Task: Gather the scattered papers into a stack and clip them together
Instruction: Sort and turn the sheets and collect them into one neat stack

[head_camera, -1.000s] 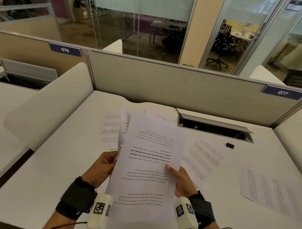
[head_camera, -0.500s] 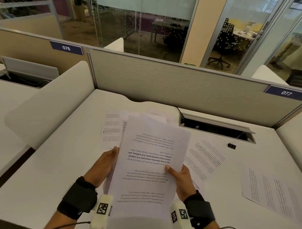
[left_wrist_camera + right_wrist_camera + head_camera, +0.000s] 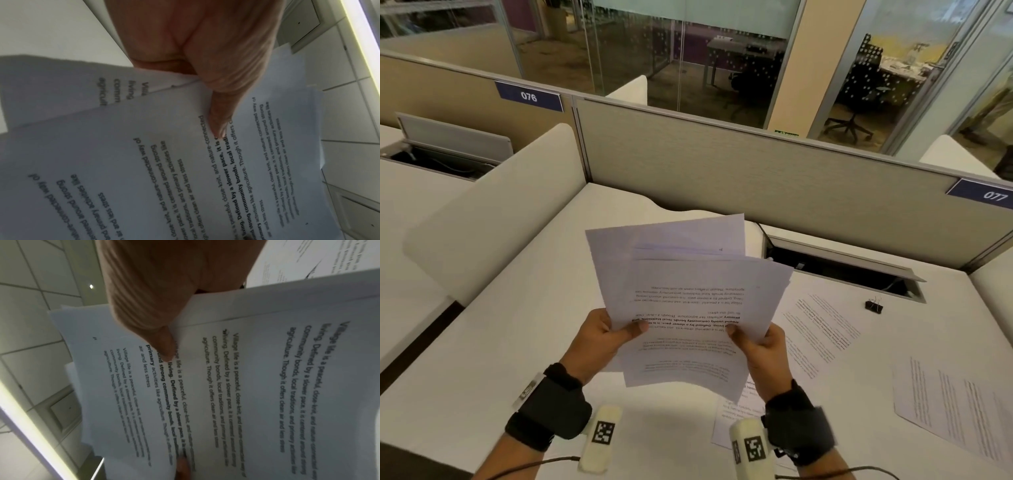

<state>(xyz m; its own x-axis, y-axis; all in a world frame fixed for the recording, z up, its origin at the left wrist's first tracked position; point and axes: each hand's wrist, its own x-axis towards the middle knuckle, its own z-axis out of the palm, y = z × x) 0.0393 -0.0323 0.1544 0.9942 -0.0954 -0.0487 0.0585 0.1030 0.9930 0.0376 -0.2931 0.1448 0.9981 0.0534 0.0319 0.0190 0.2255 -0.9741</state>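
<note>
Both hands hold a loose fan of printed sheets (image 3: 688,291) tilted up above the white desk (image 3: 500,342). My left hand (image 3: 606,337) grips the sheets' left edge, thumb on top (image 3: 218,120). My right hand (image 3: 756,346) grips the right edge, thumb pressed on the text (image 3: 162,345). The sheets (image 3: 185,162) are uneven, corners splayed at the top. More printed pages lie flat: one to the right of the hands (image 3: 822,329), one at far right (image 3: 955,407), one under my right wrist (image 3: 732,418). A black binder clip (image 3: 874,306) sits on the desk at right.
A grey partition (image 3: 756,178) closes the desk's far side. An open cable tray (image 3: 842,270) is set in the desk behind the clip. A white rounded divider (image 3: 493,205) stands on the left.
The hands have lifted the held sheets and tilted them up; the pages that lay behind on the desk are now in the fan. My left thumb has come onto the top page.
</note>
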